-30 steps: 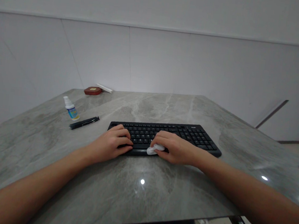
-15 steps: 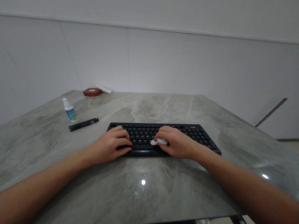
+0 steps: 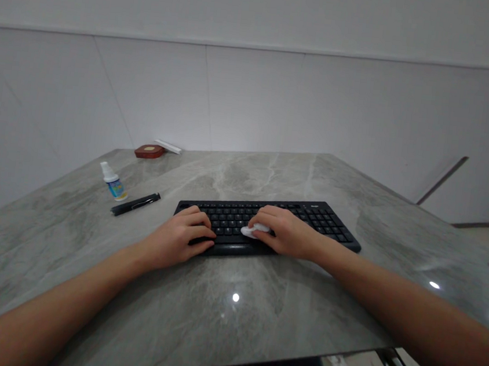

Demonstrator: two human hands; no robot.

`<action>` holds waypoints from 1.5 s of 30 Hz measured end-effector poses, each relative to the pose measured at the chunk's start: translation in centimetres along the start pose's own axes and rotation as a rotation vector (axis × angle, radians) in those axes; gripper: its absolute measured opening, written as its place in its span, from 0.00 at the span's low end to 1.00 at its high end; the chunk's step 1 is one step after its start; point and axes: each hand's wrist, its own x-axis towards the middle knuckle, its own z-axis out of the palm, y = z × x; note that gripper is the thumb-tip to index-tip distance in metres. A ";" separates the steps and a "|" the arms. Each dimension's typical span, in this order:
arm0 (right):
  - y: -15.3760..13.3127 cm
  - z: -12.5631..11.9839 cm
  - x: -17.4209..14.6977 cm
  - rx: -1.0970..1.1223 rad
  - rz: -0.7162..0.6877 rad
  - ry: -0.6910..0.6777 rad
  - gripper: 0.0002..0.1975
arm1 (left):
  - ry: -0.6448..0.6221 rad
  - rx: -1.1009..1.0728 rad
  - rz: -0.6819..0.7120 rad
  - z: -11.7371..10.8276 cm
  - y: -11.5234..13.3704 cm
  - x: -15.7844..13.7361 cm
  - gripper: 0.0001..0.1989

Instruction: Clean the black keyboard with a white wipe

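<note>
A black keyboard (image 3: 229,245) lies on the grey marbled table in front of me. Its left end is under my left hand (image 3: 184,238), whose fingers curl over the keys with the thumb by the front edge, holding it. My right hand (image 3: 283,231) is closed around a crumpled white tissue (image 3: 249,230) and presses it on the keys near the middle, just above the space bar. The fingertips of that hand are partly hidden behind the tissue and knuckles.
Left of the keyboard lie a black pen-like item (image 3: 135,203) and a small white-capped spray bottle (image 3: 113,182), upright. A reddish-brown case (image 3: 149,151) and a white strip (image 3: 168,146) sit at the back left by the wall. The table's front edge (image 3: 252,363) is near me.
My right hand and the tissue have shifted slightly left over the keys. My left hand stays in place on the keyboard.
</note>
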 end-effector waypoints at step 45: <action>-0.2 0.0 -0.3 -0.055 0.043 0.056 0.09 | 0.001 -0.030 0.002 0.0 -0.1 -0.1 0.07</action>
